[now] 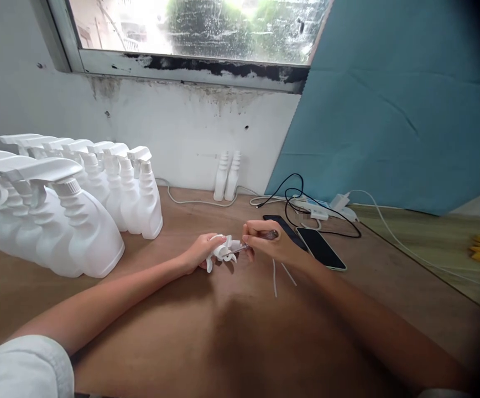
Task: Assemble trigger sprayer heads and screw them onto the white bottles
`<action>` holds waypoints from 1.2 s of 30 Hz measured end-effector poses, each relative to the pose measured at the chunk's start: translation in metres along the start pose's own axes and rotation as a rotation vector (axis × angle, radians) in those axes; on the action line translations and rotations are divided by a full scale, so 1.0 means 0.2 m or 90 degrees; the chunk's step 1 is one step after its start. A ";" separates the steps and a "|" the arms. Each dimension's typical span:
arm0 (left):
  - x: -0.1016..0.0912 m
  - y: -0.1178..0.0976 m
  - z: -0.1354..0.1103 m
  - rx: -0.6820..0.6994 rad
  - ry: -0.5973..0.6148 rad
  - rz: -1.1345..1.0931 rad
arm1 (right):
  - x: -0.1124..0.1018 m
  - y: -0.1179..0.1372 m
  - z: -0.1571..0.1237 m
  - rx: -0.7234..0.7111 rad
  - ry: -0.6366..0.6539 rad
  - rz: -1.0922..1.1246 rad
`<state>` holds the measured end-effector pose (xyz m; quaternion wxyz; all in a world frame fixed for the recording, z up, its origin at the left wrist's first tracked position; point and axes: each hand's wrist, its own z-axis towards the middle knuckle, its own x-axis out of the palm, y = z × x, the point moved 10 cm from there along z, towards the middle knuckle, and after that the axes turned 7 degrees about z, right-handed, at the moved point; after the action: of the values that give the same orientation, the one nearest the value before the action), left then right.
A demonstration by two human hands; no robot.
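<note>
My left hand [201, 251] is closed around a white trigger spray head [222, 251], held just above the brown table. My right hand [265, 239] grips a slim metal tool [239, 250], its thin shaft pointing left against the spray head's opening. The tool's rear end sticks out past my fingers; its exact kind is hard to make out. Two thin white tubes [275, 279] lie on the table just below my right wrist, the upper end of one close to the forearm.
Rows of white spray bottles [94, 243] stand at the left. Two small white bottles [226, 182] lean at the wall. A phone [321, 247], a dark flat device [283, 228], a power strip [323, 207] and loose cables [293, 193] lie at the right back.
</note>
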<state>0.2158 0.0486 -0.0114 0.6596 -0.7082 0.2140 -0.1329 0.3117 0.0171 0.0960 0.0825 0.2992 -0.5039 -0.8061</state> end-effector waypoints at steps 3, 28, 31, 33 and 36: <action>0.00 0.01 0.00 -0.006 -0.006 0.002 | -0.01 0.00 0.00 0.003 0.011 -0.036; -0.19 -0.09 -0.01 0.190 -0.263 0.355 | 0.10 -0.05 -0.02 0.002 0.232 -0.268; -0.19 -0.07 0.01 0.181 -0.259 0.370 | 0.06 -0.07 -0.02 0.032 0.217 -0.296; -0.19 -0.07 0.01 0.180 -0.264 0.380 | 0.02 -0.08 -0.01 0.055 0.184 -0.330; -0.19 -0.07 0.02 0.185 -0.274 0.394 | -0.02 -0.09 0.01 0.063 0.135 -0.366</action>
<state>0.1862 0.0703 0.0049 0.7913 -0.5214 0.2532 0.1946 0.3181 0.0289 0.0823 -0.1113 0.5153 -0.4259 -0.7353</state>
